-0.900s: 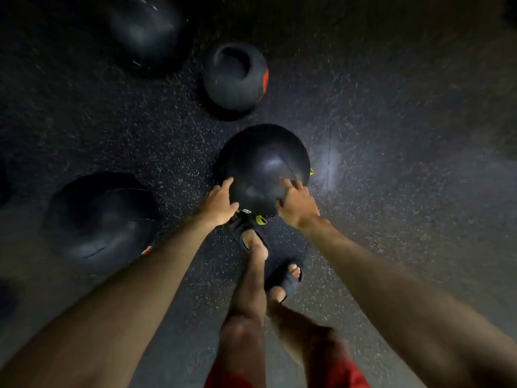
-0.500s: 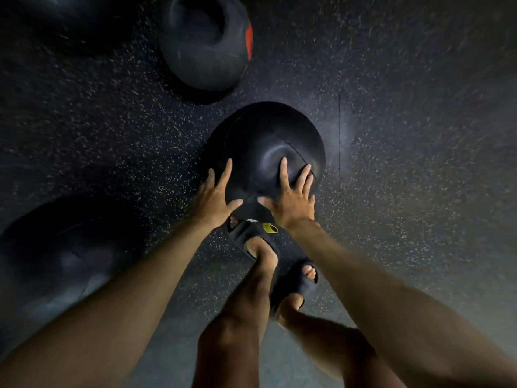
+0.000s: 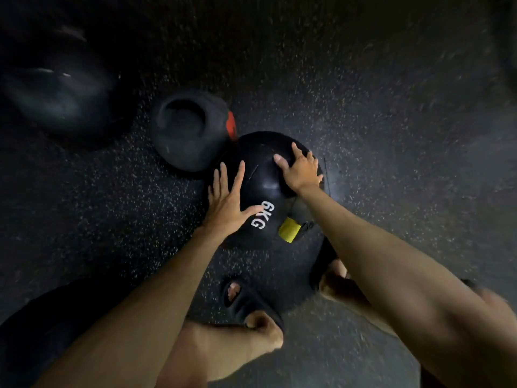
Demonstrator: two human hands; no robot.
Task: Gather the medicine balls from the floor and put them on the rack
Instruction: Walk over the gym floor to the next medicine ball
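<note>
Lying in blur, the far ball (image 3: 58,91) seems round.

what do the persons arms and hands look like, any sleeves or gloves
Both are bare: the left arm and right arm show no sleeves, and the left hand and right hand no gloves. No watch, band or ring shows in this dim picture.

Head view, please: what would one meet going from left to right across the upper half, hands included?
Large blurred black medicine ball → dented black medicine ball with a red patch → left hand → right hand, both hands on the black 6KG medicine ball.
</note>
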